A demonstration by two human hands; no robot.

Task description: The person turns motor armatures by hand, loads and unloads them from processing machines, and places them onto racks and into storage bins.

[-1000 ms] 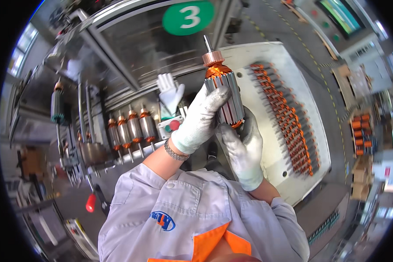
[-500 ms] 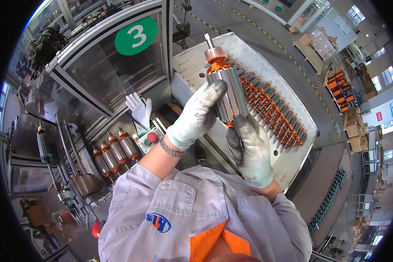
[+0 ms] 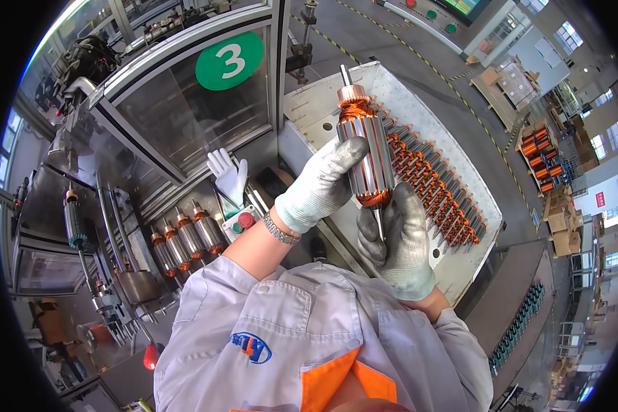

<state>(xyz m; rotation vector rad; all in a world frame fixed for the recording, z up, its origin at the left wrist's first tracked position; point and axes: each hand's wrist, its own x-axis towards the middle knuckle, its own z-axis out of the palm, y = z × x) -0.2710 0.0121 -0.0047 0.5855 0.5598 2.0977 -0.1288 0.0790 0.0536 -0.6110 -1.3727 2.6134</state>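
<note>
Because the left hand [image 3: 319,184] seems to carry most of the weight, a drop is the big risk. Its fingers are closed round the armature [image 3: 368,152], thumb [image 3: 352,150] across the front. Right hand [image 3: 406,253]: fingers half curled around the lower shaft end [image 3: 380,223]; can't tell if they actually grip. Part is in the air over the left side of the white tray [image 3: 309,115], tilted, commutator end up. If the left glove slips on smooth steel, it could hit the tray rim or the packed armatures [image 3: 436,185] inside the tray. Next: a low swing over the tray could knock the windings on those shafts. Smallest: fingertips are smudged grey, so dirt could get on the commutator if touched.

Looks: long shiny steel core [image 3: 374,172], slots lengthwise, reddish in places. Orange-copper windings [image 3: 356,110] show at both ends. Ribbed copper commutator [image 3: 351,95] on the upper end. Thin bare shaft [image 3: 345,74] sticks out past it. No visible damage, fine detail too small to judge.
</note>
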